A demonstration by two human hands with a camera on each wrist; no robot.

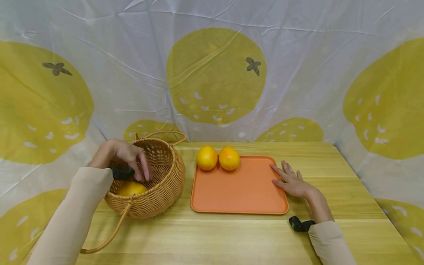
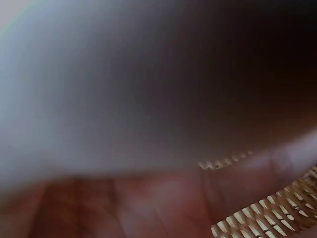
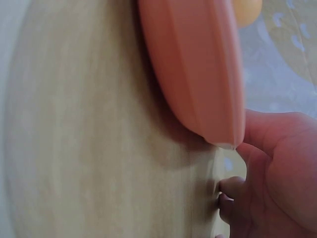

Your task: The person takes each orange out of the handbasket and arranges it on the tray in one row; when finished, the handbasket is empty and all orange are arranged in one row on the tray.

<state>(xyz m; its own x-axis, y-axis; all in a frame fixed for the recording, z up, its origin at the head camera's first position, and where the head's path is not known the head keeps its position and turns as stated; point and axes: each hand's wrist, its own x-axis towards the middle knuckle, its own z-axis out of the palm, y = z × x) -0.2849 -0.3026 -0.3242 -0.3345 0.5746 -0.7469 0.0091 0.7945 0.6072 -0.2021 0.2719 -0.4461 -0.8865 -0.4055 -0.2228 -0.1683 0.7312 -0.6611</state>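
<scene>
left grip (image 1: 127,158) seemingly loose inside basket (image 1: 165,191) above fruit (image 1: 131,188); right grip (image 1: 293,182) flat beside tray (image 1: 238,191).

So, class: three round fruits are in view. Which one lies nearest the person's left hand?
The yellow fruit inside the wicker basket, just below the left hand. The other two fruits sit side by side on the orange tray.
</scene>
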